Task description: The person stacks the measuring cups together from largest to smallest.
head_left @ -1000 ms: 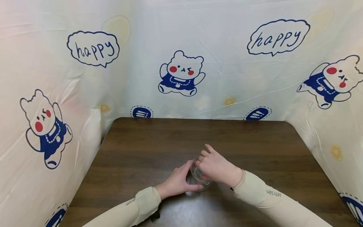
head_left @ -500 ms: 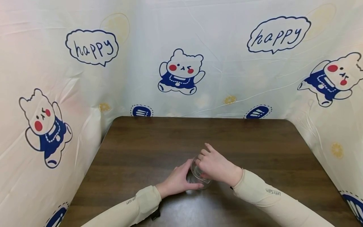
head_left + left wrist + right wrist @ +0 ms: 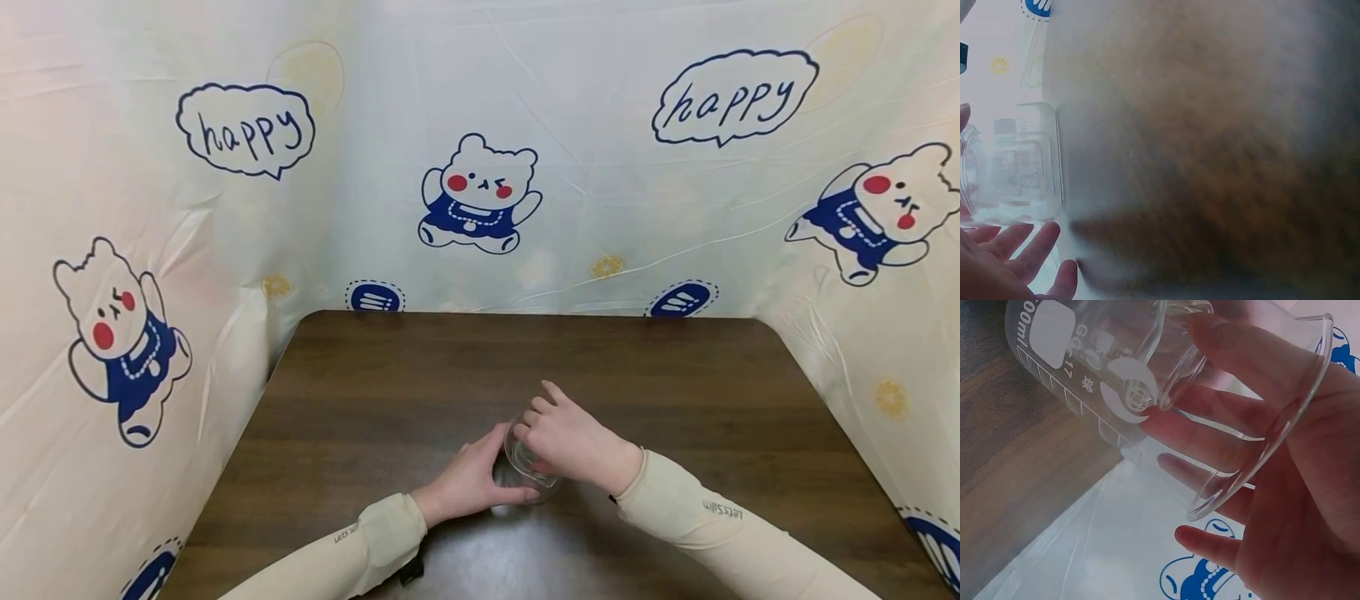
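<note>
A clear glass beaker (image 3: 513,478) with white printing stands on the table, wide mouth up. My left hand (image 3: 463,480) holds it from the left, thumb on the near side and fingers on the far side. From the right, my right hand (image 3: 576,443) reaches into its mouth. Inside, in the right wrist view, the thumb and fingers pinch the rim of a smaller glass beaker (image 3: 1180,370); the little finger stays outside. The left wrist view shows the smaller beaker (image 3: 1019,169) nested within the larger one, close over its base.
The brown wooden table (image 3: 375,367) spreads out around the hands. Behind it and at both sides hangs a pale curtain (image 3: 570,200) printed with bears and "happy" bubbles.
</note>
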{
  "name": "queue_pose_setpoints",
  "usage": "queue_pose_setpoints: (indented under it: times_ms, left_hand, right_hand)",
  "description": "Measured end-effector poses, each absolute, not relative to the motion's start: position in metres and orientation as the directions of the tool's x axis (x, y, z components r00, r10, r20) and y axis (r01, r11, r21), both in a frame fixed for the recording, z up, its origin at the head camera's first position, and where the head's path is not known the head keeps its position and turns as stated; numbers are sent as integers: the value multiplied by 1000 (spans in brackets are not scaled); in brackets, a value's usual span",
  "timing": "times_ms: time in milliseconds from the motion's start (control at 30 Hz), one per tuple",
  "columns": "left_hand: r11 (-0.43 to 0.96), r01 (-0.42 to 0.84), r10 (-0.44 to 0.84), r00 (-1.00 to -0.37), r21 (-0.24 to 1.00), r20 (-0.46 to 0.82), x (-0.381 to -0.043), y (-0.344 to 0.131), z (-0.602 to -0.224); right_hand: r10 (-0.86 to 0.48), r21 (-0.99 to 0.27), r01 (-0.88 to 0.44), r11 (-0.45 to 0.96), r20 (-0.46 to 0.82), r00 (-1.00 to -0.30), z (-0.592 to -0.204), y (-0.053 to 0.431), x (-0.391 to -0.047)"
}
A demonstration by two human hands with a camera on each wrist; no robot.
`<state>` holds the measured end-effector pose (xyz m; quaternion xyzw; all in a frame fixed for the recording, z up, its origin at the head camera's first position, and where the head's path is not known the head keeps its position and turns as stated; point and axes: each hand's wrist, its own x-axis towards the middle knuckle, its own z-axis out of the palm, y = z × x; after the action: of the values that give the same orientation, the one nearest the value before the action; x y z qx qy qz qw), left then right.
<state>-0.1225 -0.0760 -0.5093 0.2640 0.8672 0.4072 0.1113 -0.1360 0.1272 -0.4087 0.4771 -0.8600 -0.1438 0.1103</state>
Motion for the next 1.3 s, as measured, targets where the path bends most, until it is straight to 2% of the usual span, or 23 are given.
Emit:
queue_pose_setpoints:
  times_ms: [367, 967, 1300]
  left_hand:
    - [525, 367, 546, -837, 768, 26, -120, -76, -507]
    - [534, 375, 540, -841, 758, 36, -118, -76, -509]
    - [553, 371, 520, -853, 746, 39, -116, -75, -507]
  right_hand:
    - [-847, 345, -787, 511, 44, -530, -405, 127, -133]
    - [-860, 306, -808, 503, 88, -502, -385, 139, -131]
    - [-873, 217, -848, 484, 194, -448, -372, 160, -135]
